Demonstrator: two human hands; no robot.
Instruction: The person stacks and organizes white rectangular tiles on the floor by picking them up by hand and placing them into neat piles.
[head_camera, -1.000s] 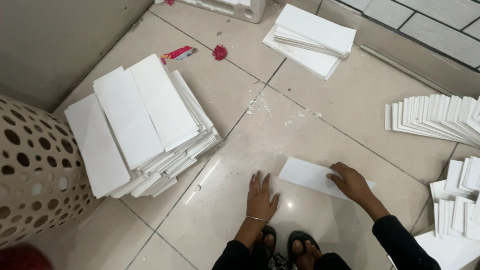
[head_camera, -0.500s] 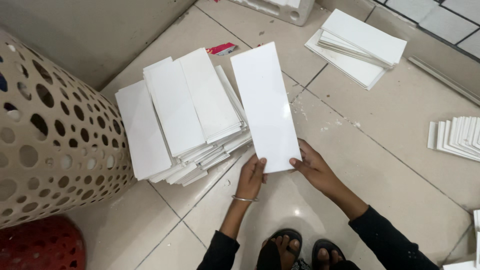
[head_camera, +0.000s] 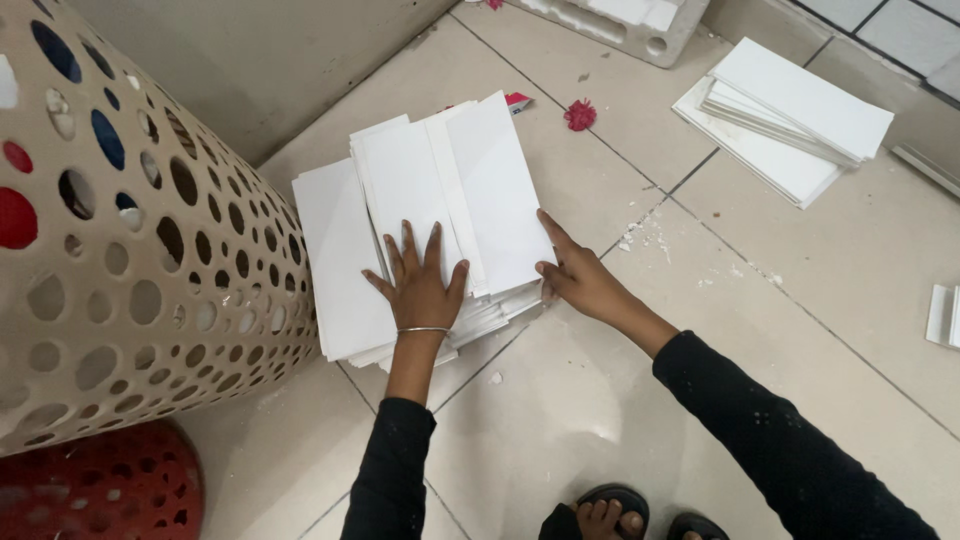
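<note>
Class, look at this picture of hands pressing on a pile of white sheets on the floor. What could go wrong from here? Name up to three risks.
1. The pile of white sheets is uneven and fanned at its near edge; pressure from the left hand might slide sheets off.
2. The right hand pushes the pile's side, which could bend the top sheet.
3. Grit and white crumbs on the floor may soil or scratch sheets that slip.

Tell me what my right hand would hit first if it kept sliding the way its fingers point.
The right hand points up and left, fingers against the edge of the white sheet stack. It would press straight into that stack first; beyond the stack stands the wall, as far as depth can be judged.
</note>
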